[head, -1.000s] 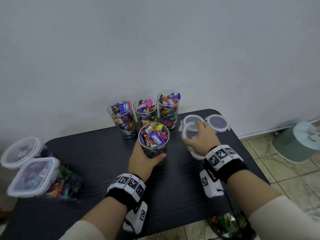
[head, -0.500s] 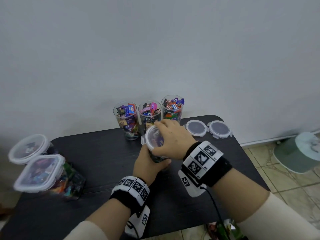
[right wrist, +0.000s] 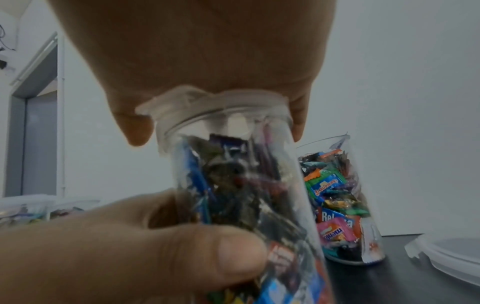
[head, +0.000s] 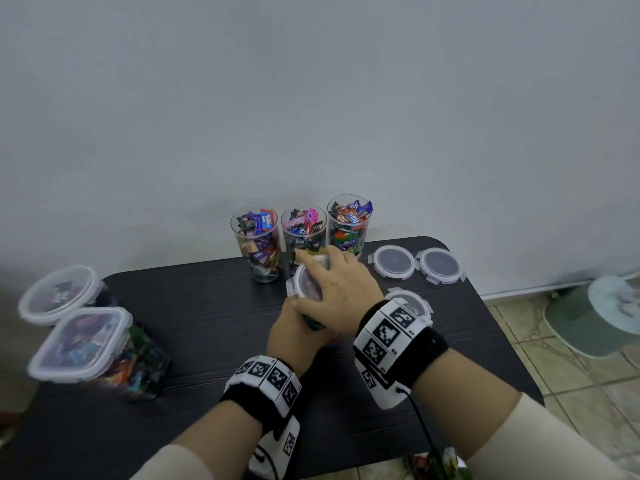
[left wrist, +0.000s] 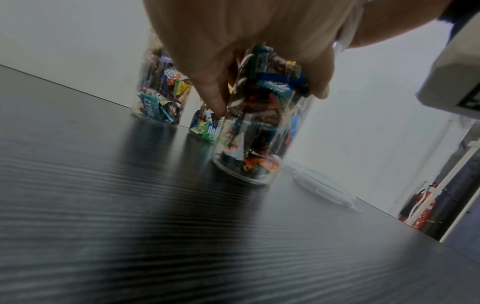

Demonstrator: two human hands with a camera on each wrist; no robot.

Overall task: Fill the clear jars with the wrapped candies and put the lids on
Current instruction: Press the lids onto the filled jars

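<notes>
A clear jar (left wrist: 259, 127) full of wrapped candies stands on the black table (head: 207, 323) near its middle. My left hand (head: 299, 327) grips the jar's body from the near side. My right hand (head: 329, 282) lies over the jar's mouth and holds a translucent round lid (head: 304, 278) down on it, fingers curled over the rim. In the right wrist view the lid (right wrist: 215, 102) sits on the jar (right wrist: 246, 185) rim under my palm. Three filled jars without lids (head: 258, 244) (head: 304, 233) (head: 349, 223) stand in a row at the wall.
Two loose round lids (head: 394, 262) (head: 440, 265) lie at the back right, and a third lid (head: 412, 303) shows behind my right wrist. Two lidded candy containers (head: 62, 294) (head: 86, 344) sit at the table's left edge. A pale green stool (head: 595, 317) stands on the floor.
My right hand took a lid from the pile at the right and carried it left onto the jar in my left hand. The left hand kept its grip.
</notes>
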